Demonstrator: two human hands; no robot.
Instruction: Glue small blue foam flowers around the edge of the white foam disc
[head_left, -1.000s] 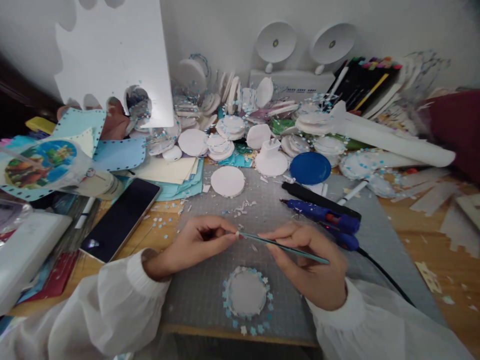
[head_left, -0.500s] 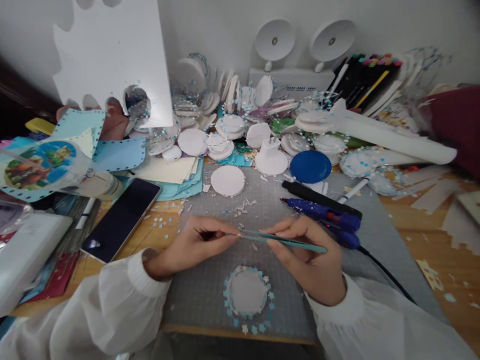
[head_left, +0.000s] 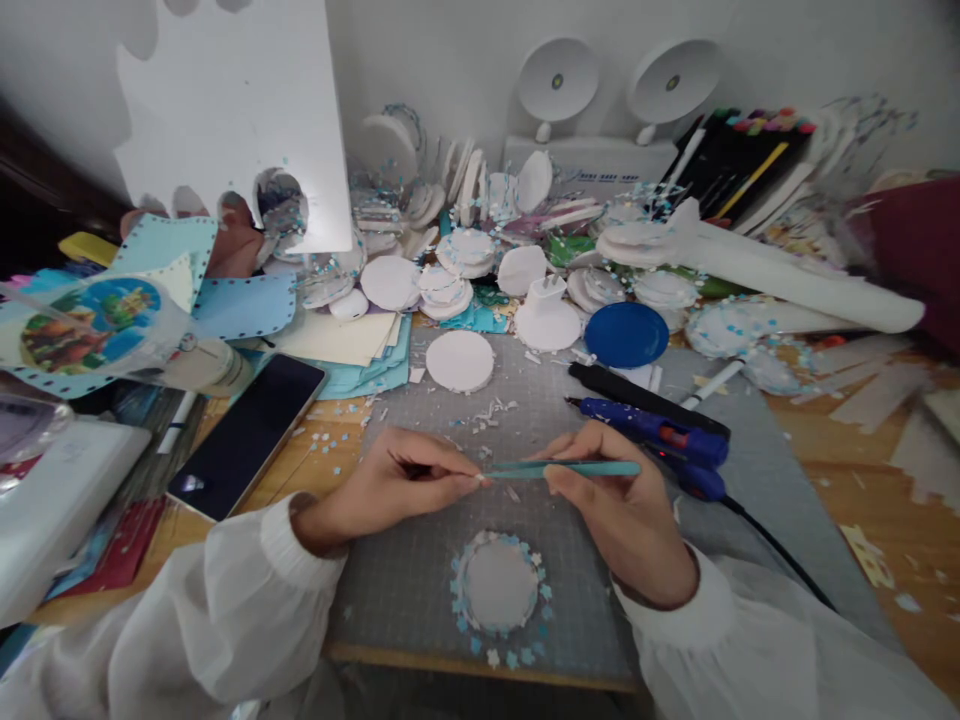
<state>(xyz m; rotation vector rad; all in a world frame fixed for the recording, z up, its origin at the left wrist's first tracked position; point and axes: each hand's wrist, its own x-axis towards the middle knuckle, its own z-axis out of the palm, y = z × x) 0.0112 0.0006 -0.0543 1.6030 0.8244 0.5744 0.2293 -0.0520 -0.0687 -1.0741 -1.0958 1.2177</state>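
My right hand [head_left: 619, 500] grips a pair of teal tweezers [head_left: 592, 468], held nearly level with the tips pointing left. My left hand [head_left: 409, 485] pinches a tiny whitish piece [head_left: 481, 480] between thumb and forefinger, right at the tweezer tips; its exact shape is too small to make out. Below both hands a white disc [head_left: 499, 585] lies on the grey cutting mat [head_left: 390, 600], ringed by small blue and white star- or flower-shaped pieces [head_left: 512, 660].
A blue glue gun [head_left: 652, 425] with a black cord lies right of the hands. Beyond them are a plain white disc [head_left: 460, 361], a blue lid [head_left: 626, 335] and piled decorated discs [head_left: 465, 252]. Left are a phone [head_left: 247, 435] and a lidded cup [head_left: 202, 365].
The tweezers have turned from sloping down to the right to nearly level, and their arms look closer together. My left hand keeps its pinch; the whole view has shifted slightly.
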